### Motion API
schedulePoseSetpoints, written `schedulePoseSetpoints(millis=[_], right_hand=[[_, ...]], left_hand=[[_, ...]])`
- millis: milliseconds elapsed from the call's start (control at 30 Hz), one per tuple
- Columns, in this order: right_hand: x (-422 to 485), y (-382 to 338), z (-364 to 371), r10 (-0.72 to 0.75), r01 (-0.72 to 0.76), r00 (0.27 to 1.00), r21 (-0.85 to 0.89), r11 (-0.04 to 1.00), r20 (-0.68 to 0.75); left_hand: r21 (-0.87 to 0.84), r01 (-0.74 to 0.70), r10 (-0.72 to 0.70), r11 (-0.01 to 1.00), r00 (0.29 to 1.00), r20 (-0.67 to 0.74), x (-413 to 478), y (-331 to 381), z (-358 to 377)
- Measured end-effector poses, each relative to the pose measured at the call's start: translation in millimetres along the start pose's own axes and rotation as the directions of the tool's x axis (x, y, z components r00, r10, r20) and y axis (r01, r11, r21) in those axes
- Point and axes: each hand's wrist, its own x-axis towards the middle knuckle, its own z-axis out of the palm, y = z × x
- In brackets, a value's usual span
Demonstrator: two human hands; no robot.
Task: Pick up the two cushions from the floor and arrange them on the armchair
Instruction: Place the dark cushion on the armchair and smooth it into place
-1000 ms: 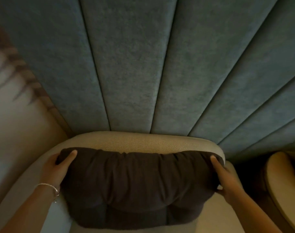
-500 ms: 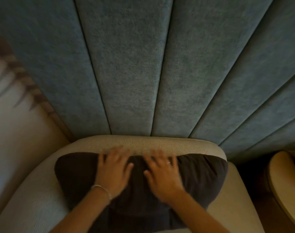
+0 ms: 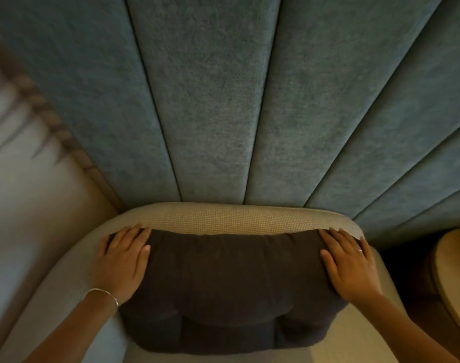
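Head view: dark, plump cushion (image 3: 231, 279) on beige armchair (image 3: 223, 218), both hands' grip flat, unclenched.

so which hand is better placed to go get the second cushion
Neither clearly: the left hand and right hand lie flat and open on opposite top corners of the dark cushion against the armchair back. No second cushion shows, so I'd guess whichever side it lies on.

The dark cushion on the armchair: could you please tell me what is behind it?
Behind the dark cushion rises the armchair's beige backrest, then blue padded wall panels. The backrest's lower part is covered.
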Motion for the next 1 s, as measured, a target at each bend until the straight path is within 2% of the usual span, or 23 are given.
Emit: schedulePoseSetpoints(millis=[67, 100, 133, 167, 200, 267, 300, 333, 367, 400, 467, 567, 667, 767, 800, 867, 933, 1000], right_hand=[[1, 2, -2, -0.036, 0.044, 0.998, 0.160, 0.986, -0.055], [0, 5, -4, -0.015, 0.044, 0.995, 0.294, 0.955, -0.100], [-3, 10, -7, 0.073, -0.001, 0.987, 0.448, 0.894, -0.143], [-6, 17, -10, 0.231, -0.089, 0.959, 0.597, 0.798, -0.165], [-10, 26, -13, 0.420, -0.195, 0.897, 0.724, 0.661, -0.141], [-18, 44, -10, 0.702, -0.345, 0.710, 0.897, 0.276, 0.057], [-22, 50, -3, 0.748, -0.365, 0.634, 0.929, 0.063, 0.198], [-22, 50, 7, 0.726, -0.353, 0.608, 0.928, -0.116, 0.322], [-21, 43, 15, 0.672, -0.371, 0.615, 0.904, -0.214, 0.412], [-20, 31, 22, 0.619, -0.410, 0.623, 0.873, -0.264, 0.479], [-17, 8, 29, 0.551, -0.518, 0.581, 0.794, -0.317, 0.599], [-18, 5, 29, 0.523, -0.540, 0.610, 0.796, -0.274, 0.595], [-23, 18, 28, 0.557, -0.450, 0.680, 0.871, -0.196, 0.477], [-27, 11, 33, 0.563, -0.509, 0.671, 0.852, -0.123, 0.482], [-28, 9, 32, 0.564, -0.533, 0.678, 0.843, -0.065, 0.472], [-31, 11, 27, 0.535, -0.544, 0.736, 0.833, 0.103, 0.414], [-36, 21, 17, 0.504, -0.486, 0.812, 0.818, 0.307, 0.293], [-41, 29, 2, 0.543, -0.425, 0.827, 0.798, 0.428, 0.150]], left_hand=[[-0.072, -0.008, 0.004, 0.997, 0.998, -0.059, 2, -2, 1], [-0.158, 0.038, -0.053, 0.987, 0.995, -0.088, 4, -9, 2], [-0.283, 0.149, -0.183, 0.947, 0.978, -0.098, 7, -21, 6], [-0.408, 0.299, -0.346, 0.862, 0.937, -0.043, 8, -37, 9], [-0.520, 0.431, -0.465, 0.737, 0.882, 0.073, 7, -52, 13], [-0.679, 0.569, -0.576, 0.464, 0.776, 0.257, 0, -69, 26], [-0.729, 0.582, -0.607, 0.361, 0.740, 0.290, -5, -64, 30], [-0.790, 0.577, -0.639, 0.206, 0.691, 0.338, -8, -53, 31], [-0.820, 0.569, -0.657, 0.065, 0.642, 0.394, -10, -41, 33], [-0.840, 0.542, -0.657, -0.026, 0.624, 0.424, -9, -31, 35], [-0.842, 0.535, -0.665, -0.068, 0.605, 0.438, -6, -19, 38], [-0.840, 0.539, -0.648, -0.058, 0.620, 0.443, -5, -26, 38], [-0.854, 0.517, -0.671, -0.052, 0.615, 0.413, -12, -36, 35], [-0.870, 0.492, -0.680, -0.037, 0.625, 0.383, -20, -24, 38], [-0.872, 0.488, -0.677, -0.044, 0.627, 0.385, -21, -19, 38], [-0.874, 0.484, -0.671, -0.032, 0.638, 0.378, -25, -14, 36], [-0.857, 0.495, -0.716, 0.143, 0.650, 0.256, -33, -14, 25], [-0.805, 0.453, -0.744, 0.384, 0.668, 0.021, -46, -14, 11]])
